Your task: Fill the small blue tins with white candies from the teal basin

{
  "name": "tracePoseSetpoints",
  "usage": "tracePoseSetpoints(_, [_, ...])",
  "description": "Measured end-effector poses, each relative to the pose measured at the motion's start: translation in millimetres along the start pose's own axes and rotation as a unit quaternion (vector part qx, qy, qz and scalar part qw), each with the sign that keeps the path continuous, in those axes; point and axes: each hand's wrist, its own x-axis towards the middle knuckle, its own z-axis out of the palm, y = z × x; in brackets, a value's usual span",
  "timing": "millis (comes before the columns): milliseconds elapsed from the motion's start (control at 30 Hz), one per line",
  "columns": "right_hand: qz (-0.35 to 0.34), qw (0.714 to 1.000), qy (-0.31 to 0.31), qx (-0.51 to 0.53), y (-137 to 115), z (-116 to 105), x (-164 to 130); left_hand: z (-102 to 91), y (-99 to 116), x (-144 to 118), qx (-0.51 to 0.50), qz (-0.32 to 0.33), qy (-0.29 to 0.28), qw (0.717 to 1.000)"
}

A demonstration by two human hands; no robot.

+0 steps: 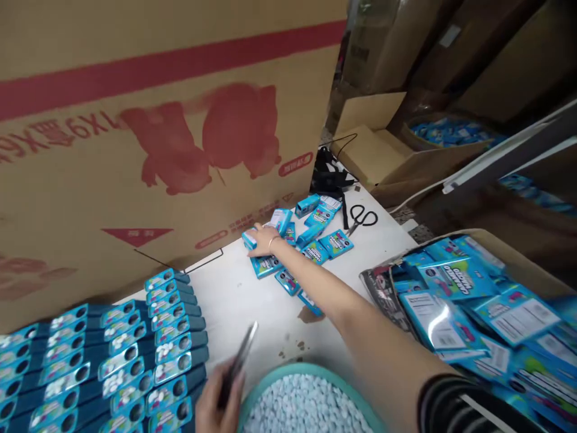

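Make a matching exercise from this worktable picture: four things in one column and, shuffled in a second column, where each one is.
Things
1. scissors
2. bowl of pale tablets
3. rows of flat blue packs
4. right hand

Places
A. near edge of the table, in the middle
B. on a small blue box at the far side, by the big carton
C. near left of the table
D. far right of the table, beside the black straps

Pairs: 1-D, 2-A, 3-C, 4-B

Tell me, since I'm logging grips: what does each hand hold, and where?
Left hand pinches tweezers near their lower end. Right hand rests on a small blue box; its grip is unclear.
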Motion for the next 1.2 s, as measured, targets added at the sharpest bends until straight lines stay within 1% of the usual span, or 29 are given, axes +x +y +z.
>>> tracePoseSetpoints(33, [-0.011, 1.000, -0.006, -0.002, -4, 7, -13, 6.0, 7, 26, -0.014, -0.005, 0.003, 1.000])
tracePoseSetpoints(100, [-0.018, 0.999, -0.029, -0.001, -13, 20, -48, 22.5, 14, 80, -0.051, -0.008, 0.004, 0.999])
tracePoseSetpoints(167, [0.008, 0.998, -0.066, 0.015, -22, 32, -90, 44.0, 15, 131, -0.088, -0.036, 0.021, 0.995])
tracePoseSetpoints(200, [0.018, 0.997, -0.075, 0.032, -25, 36, -109, 55.7, 14, 152, -0.103, -0.049, 0.024, 0.993])
tracePoseSetpoints(267, [0.004, 0.995, -0.053, 0.085, -26, 37, -136, 77.9, 11, 185, -0.117, -0.061, 0.018, 0.991])
tracePoseSetpoints(300, [0.000, 0.994, -0.020, 0.110, -21, 33, -142, 87.3, 10, 197, -0.114, -0.056, 0.016, 0.992])
tracePoseSetpoints(333, [0.006, 0.991, 0.029, 0.130, -13, 25, -141, 95.2, 7, 206, -0.102, -0.046, 0.017, 0.994])
tracePoseSetpoints(367, [0.024, 0.986, 0.089, 0.142, -1, 14, -133, 101.3, 5, 215, -0.085, -0.034, 0.025, 0.996])
tracePoseSetpoints(400, [0.057, 0.976, 0.155, 0.144, 16, 0, -120, 105.7, 4, 222, -0.066, -0.021, 0.040, 0.997])
tracePoseSetpoints(433, [0.098, 0.961, 0.220, 0.139, 38, -15, -102, 108.5, 3, 229, -0.046, -0.004, 0.060, 0.997])
tracePoseSetpoints(467, [0.151, 0.943, 0.271, 0.122, 63, -30, -82, 110.1, 3, 236, -0.027, 0.018, 0.082, 0.996])
tracePoseSetpoints(500, [0.204, 0.927, 0.301, 0.099, 90, -44, -61, 110.8, 4, 243, -0.009, 0.042, 0.104, 0.994])
tracePoseSetpoints(533, [0.251, 0.914, 0.309, 0.079, 118, -54, -41, 111.0, 7, 250, 0.008, 0.068, 0.121, 0.990])
tracePoseSetpoints(567, [0.292, 0.907, 0.297, 0.068, 144, -60, -23, 111.3, 10, 257, 0.026, 0.093, 0.127, 0.987])
tracePoseSetpoints(600, [0.326, 0.905, 0.264, 0.069, 167, -62, -8, 112.0, 15, 264, 0.046, 0.111, 0.120, 0.986])
tracePoseSetpoints(633, [0.351, 0.907, 0.216, 0.083, 187, -61, 3, 113.2, 19, 270, 0.069, 0.115, 0.096, 0.986])
tracePoseSetpoints(700, [0.383, 0.904, 0.138, 0.128, 212, -50, 14, 117.8, 27, 279, 0.115, 0.097, 0.002, 0.989])
tracePoseSetpoints(767, [0.391, 0.899, 0.110, 0.166, 219, -34, 13, 124.7, 32, 280, 0.139, 0.057, -0.085, 0.985])
tracePoseSetpoints(800, [0.388, 0.898, 0.107, 0.175, 217, -26, 8, 128.4, 33, 278, 0.141, 0.036, -0.107, 0.983])
tracePoseSetpoints(833, [0.382, 0.902, 0.101, 0.176, 212, -18, 2, 132.0, 33, 275, 0.137, 0.015, -0.116, 0.984])
tracePoseSetpoints(900, [0.370, 0.912, 0.072, 0.163, 197, -3, -17, 138.1, 32, 263, 0.120, -0.021, -0.113, 0.986])
tracePoseSetpoints(967, [0.352, 0.923, 0.056, 0.141, 177, 11, -41, 141.8, 31, 247, 0.096, -0.041, -0.119, 0.987])
tracePoseSetpoints(1000, [0.341, 0.929, 0.058, 0.129, 167, 17, -54, 142.6, 31, 239, 0.079, -0.047, -0.128, 0.987])
tracePoseSetpoints(1033, [0.330, 0.934, 0.065, 0.121, 156, 23, -65, 142.9, 31, 231, 0.059, -0.055, -0.140, 0.987])
tracePoseSetpoints(1100, [0.329, 0.933, 0.088, 0.120, 137, 28, -83, 141.8, 33, 216, 0.024, -0.076, -0.166, 0.983])
tracePoseSetpoints(1167, [0.343, 0.921, 0.126, 0.135, 125, 24, -88, 139.1, 34, 206, 0.008, -0.095, -0.178, 0.979])
tracePoseSetpoints(1200, [0.338, 0.918, 0.149, 0.142, 122, 18, -85, 137.3, 35, 202, 0.013, -0.095, -0.170, 0.981])
